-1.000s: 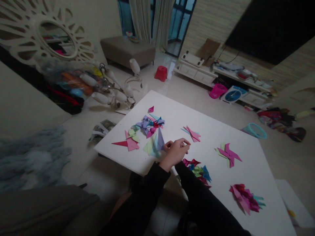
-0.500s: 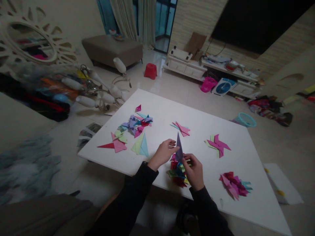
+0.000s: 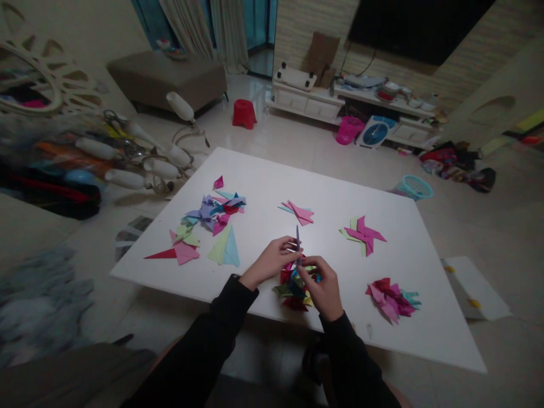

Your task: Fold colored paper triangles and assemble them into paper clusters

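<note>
Between my two hands stands a purple folded paper [image 3: 298, 241], turned nearly edge-on with its thin tip upward. My left hand [image 3: 275, 258] pinches it from the left side. From the right, my right hand [image 3: 323, 285] grips its lower end between thumb and fingers. Beneath my hands lies a pile of colourful folded papers [image 3: 293, 303], partly hidden by them. Left of my left hand is a green and blue folded paper [image 3: 225, 246], and beyond my hands lie pink folded papers [image 3: 302, 212].
The white table [image 3: 263, 175] also carries a heap of mixed origami pieces [image 3: 208, 212] at left, a pink and green pinwheel shape [image 3: 364, 235] and a magenta cluster [image 3: 393, 300] at right. White lamp arms [image 3: 159, 167] stand close to its left edge. A red stool [image 3: 243, 113] is beyond.
The purple paper has turned from showing its broad face to nearly edge-on. Both hands stay on it. The whole view has shifted, so the table appears further left.
</note>
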Available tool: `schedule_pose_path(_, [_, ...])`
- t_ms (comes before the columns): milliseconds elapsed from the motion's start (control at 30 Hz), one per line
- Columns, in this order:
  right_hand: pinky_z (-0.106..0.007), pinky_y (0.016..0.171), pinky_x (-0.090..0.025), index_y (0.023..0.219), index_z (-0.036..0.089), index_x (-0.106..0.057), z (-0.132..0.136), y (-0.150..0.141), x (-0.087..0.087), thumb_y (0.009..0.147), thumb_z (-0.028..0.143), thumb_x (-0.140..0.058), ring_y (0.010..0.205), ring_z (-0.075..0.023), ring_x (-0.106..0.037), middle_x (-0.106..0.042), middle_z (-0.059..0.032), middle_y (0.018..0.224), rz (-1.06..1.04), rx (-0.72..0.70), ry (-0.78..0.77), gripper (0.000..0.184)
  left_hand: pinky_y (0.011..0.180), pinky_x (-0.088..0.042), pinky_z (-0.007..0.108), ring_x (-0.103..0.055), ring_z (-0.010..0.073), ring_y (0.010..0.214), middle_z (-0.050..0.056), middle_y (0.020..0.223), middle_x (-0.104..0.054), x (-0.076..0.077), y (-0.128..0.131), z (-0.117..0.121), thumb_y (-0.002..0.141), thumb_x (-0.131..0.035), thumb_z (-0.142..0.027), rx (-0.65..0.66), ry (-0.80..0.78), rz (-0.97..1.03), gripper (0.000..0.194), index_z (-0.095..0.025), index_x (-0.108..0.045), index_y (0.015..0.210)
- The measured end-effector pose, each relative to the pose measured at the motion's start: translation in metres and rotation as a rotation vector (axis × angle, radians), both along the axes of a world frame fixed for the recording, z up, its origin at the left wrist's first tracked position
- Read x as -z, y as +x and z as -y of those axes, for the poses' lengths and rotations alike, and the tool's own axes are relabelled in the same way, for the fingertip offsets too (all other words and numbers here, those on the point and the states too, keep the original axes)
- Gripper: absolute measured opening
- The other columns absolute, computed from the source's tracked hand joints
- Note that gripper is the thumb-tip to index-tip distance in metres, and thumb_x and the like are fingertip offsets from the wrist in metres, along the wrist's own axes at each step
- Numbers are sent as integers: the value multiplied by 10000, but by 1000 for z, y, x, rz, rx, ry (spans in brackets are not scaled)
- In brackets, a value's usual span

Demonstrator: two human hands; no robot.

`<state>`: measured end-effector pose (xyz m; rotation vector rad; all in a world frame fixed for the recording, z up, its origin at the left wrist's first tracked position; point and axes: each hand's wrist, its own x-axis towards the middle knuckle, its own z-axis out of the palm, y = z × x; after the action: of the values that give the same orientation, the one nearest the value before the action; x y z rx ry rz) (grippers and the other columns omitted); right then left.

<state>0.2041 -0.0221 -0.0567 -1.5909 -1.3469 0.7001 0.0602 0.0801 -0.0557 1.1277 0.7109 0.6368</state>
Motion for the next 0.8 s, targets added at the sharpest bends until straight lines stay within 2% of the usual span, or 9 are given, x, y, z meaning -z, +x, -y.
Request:
schedule_pose_path(133, [-317, 726, -528, 934, 215, -681, 0, 1, 3, 882, 423, -688, 844, -202, -662, -712, -49, 927, -168, 30, -66, 214, 922, -524, 345, -683, 213, 1005, 145, 1122, -707, -7, -5, 8, 774, -787, -297, 80, -22, 20, 401, -107, -661, 1105])
schedule_pose_path(267, [-321, 735, -534, 925, 212, -673, -2, 0, 6, 847, 437, -734, 856, -205, -674, -719, -49, 928, -335, 33, -76, 246, 978, -502, 376, -675, 227, 1047, 150, 1132, -710, -9, -9, 11, 761, -805, -305, 74, -68, 68, 408, -110, -683, 1099])
schedule_pose_path(433, [-327, 738, -536, 943, 215, -672, -2, -2, 5, 832, 424, -756, 871, -210, -686, -724, -52, 942, -340, 26, -72, 251, 964, -495, 351, -665, 224, 1064, 155, 1165, -703, -8, -12, 12, 763, -793, -266, 55, -94, 73, 425, -102, -675, 1137])
schedule_pose_path(633, [-322, 708, -530, 916, 214, -659, -5, 1, 0, 813, 437, -754, 837, -209, -670, -714, -51, 911, -353, 70, -85, 263, 832, -496, 273, -661, 171, 901, 113, 1043, -722, -11, -8, 9, 809, -719, -302, 78, -99, 67, 343, -91, -699, 1080])
schedule_pose_path(800, [-290, 646, -487, 947, 221, -613, -7, 8, 0, 801, 421, -733, 750, -186, -629, -690, -30, 826, -403, 140, -74, 275, 558, -393, 194, -582, 111, 626, 47, 835, -695, -8, -3, 5, 828, -643, -323, 22, -101, -64, 373, -114, -669, 1136])
